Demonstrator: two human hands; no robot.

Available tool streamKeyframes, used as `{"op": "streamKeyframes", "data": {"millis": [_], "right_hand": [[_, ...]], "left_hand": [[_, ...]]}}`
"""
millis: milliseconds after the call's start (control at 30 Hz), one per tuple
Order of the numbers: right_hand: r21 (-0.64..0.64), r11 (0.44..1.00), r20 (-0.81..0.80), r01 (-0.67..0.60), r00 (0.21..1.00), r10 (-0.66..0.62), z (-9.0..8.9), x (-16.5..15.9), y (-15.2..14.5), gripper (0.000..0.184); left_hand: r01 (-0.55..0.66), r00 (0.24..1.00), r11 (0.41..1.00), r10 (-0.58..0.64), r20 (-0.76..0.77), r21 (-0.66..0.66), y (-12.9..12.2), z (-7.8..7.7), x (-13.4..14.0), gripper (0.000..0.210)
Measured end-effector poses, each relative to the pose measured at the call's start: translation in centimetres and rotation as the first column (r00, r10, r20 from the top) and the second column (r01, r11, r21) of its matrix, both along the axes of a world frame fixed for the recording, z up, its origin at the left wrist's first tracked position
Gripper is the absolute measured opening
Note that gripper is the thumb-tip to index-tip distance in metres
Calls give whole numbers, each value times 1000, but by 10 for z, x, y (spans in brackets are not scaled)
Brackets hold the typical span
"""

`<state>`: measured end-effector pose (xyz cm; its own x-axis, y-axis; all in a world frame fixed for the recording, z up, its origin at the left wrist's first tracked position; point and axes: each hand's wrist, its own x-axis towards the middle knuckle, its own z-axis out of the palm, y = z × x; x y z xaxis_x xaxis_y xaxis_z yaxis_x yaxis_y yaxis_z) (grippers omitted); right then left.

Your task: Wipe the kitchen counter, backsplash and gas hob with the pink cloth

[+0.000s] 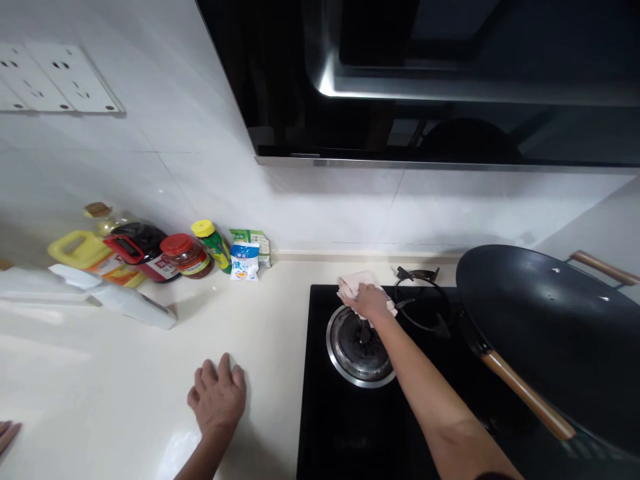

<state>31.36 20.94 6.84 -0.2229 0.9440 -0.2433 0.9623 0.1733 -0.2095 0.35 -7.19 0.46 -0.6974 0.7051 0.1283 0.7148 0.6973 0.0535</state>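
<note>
My right hand presses a folded pale pink cloth onto the black glass stove, at the back rim of the left burner. The cloth bunches out around my fingers. My left hand rests on the cream countertop to the left of the stove, fingers apart and slightly bent, holding nothing. A black pan support ring lies off the burner, just right of the cloth.
A large black wok with wooden handles occupies the right side. Along the wall stand a green bottle, a red-lidded jar, seasoning packets and a yellow-handled jug. A range hood hangs overhead. Someone's fingers show at the left edge.
</note>
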Motion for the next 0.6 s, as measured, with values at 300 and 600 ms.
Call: {"op": "streamKeyframes", "data": {"millis": [300,600], "right_hand": [[33,923,-115,-383,916,385,-4,-83,-117,68],[-54,956,-159,-290,947,278,-20,-12,-210,55]], "left_hand": [[0,999,1000,-1,39,14,1,1,0,57],[64,998,998,-64,14,0,-2,-1,-1,55]]}}
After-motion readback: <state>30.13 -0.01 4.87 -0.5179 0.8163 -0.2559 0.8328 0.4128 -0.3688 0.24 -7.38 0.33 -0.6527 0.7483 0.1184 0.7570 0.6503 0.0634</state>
